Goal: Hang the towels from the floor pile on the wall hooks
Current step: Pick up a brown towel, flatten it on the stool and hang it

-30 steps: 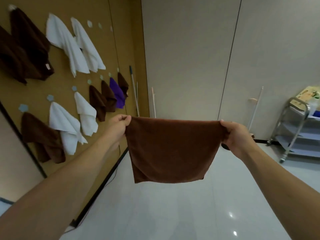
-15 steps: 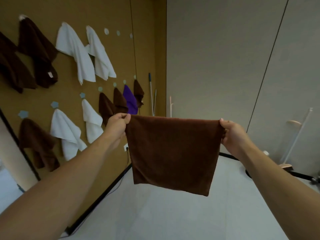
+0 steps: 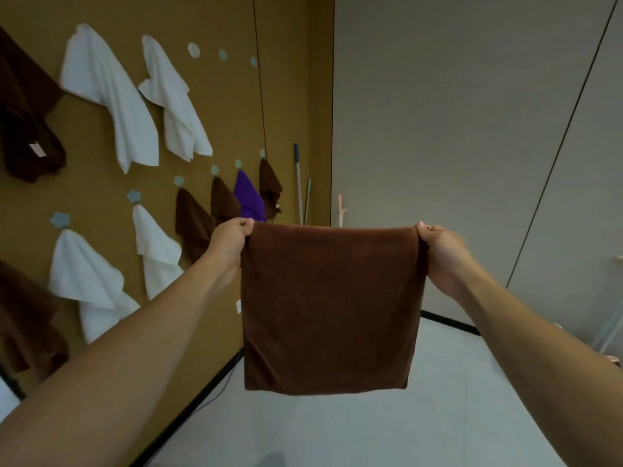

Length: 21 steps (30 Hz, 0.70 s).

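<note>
While the brown towel (image 3: 332, 308) hangs flat in the centre of the frame, the left hand (image 3: 229, 246) pinches its upper left corner and the right hand (image 3: 441, 254) grips its upper right corner, fingers curled round the cloth, so the top edge runs taut and level between them. The towel is clear of the floor (image 3: 371, 429) and blocks the view of the lower corner where the two walls meet. On the left side of the frame stands the tan wall (image 3: 215, 106), already crowded: two white towels (image 3: 111, 96) hang in the upper left, two more white ones lower left, dark brown towels at the far left edge, and a row of brown towels with one purple towel (image 3: 248, 197) just above the left hand. Small pale blue hooks (image 3: 222, 54) show bare in the upper row, right of the white towels. Two mop handles (image 3: 298, 183) lean in the corner behind the towel's top edge. A grey wall (image 3: 455, 112) fills the right half, with a pale stand partly visible at the right edge.
</note>
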Tool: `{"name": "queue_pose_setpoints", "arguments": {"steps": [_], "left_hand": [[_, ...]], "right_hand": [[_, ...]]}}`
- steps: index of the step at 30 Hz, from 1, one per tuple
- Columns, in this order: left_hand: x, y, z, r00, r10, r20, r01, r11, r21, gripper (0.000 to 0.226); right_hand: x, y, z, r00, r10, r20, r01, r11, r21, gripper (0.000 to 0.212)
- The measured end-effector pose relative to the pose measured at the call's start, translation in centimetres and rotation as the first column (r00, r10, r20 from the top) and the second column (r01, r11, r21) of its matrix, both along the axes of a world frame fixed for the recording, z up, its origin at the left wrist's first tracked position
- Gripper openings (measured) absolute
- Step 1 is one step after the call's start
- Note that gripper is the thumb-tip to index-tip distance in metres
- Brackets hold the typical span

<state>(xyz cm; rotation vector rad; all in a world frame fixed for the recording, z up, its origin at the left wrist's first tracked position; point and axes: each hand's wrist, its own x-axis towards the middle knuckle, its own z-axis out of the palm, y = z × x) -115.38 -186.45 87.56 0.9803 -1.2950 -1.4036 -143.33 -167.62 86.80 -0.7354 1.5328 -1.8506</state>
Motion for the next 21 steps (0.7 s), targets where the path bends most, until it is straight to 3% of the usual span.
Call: {"name": "queue_pose_setpoints", "arguments": {"steps": [7,15,18,21], "left_hand": [[-6.4,-10.8,2.9,0.993,-0.121,0.005,0.12,0.992,0.033,0.028],[-11.7,-19.6,6.7,0.984,-0.17,0.054,0.168,0.985,0.031,0.063],[-12.8,-22.7,7.2,0.968,-0.23,0.096,0.231,0.973,0.005,0.069],[-13.8,-25.9,6.8,0.952,-0.242,0.19,0.26,0.963,-0.077,0.058]], "right_hand": [[-5.4,-12.3,3.3,1.0,-0.006,-0.029,0.007,0.999,0.036,0.022],[-9.9,-24.1,5.5,0.999,-0.025,-0.027,0.025,1.0,0.007,0.023],[-11.9,-27.9,5.8,0.995,0.064,-0.071,-0.061,0.998,0.032,0.043],[-13.9,-31.6,5.8,0.966,0.155,-0.207,-0.15,0.988,0.039,0.076]]}}
